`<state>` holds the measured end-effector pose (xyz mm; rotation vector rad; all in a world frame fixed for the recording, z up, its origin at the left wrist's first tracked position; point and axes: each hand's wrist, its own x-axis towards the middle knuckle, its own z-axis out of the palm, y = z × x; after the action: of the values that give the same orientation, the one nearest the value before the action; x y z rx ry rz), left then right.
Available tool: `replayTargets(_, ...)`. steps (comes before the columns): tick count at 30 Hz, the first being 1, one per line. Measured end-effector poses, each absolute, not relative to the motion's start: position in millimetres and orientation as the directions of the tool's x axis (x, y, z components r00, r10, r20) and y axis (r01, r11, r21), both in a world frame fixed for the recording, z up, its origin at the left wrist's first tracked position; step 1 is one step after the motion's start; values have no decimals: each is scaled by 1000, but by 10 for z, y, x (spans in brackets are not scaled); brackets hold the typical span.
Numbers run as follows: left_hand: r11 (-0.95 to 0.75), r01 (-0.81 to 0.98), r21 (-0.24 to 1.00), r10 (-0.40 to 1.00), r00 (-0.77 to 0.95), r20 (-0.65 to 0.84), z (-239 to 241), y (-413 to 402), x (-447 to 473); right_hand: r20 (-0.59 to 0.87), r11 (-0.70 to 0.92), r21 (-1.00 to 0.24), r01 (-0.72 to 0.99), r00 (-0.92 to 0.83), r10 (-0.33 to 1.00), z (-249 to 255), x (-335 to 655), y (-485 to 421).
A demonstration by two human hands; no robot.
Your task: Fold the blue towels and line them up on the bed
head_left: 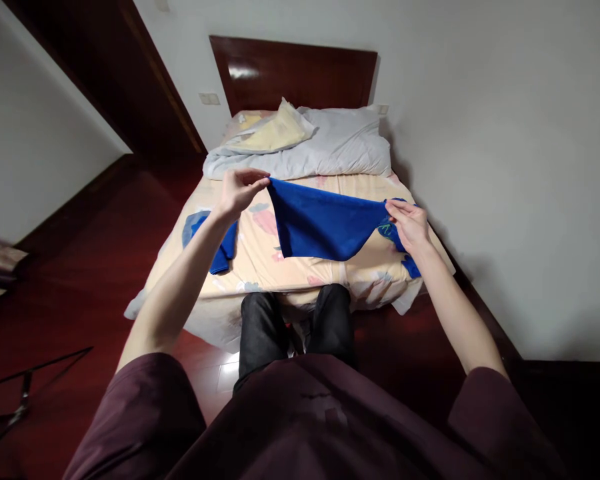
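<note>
A plain blue garment (327, 223) is stretched between my two hands above the bed. My left hand (243, 190) pinches its upper left corner. The upper right corner is pinched by my right hand (409, 221). Its lower edge hangs loose, and I cannot tell what kind of garment it is. On the bed to the left lies a folded blue piece of clothing (223, 253), partly behind my left forearm. Behind and beside my right hand is another blue cloth (390, 230) with a green print, mostly hidden.
The bed (220, 283) has a flowered cream sheet. Across its far end lie a grey-white quilt (345, 147) and a pale yellow cloth (280, 130), before a dark wooden headboard (300, 73). A wall (520, 167) runs along the right. At lower left stands a thin black metal frame (25, 390).
</note>
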<state>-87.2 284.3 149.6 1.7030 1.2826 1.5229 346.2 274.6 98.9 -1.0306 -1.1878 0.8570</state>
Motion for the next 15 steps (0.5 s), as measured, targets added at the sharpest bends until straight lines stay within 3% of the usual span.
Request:
replayTargets(8, -224, 279, 934, 962, -90, 257, 1292, 1962, -1120, 141, 143, -990, 1, 167, 976, 1001, 3479, 2067)
replayTargets(15, -72, 262, 962, 988, -111, 104, 934, 2044, -1430, 17, 20, -999, -46, 71, 997, 822, 3253, 2289)
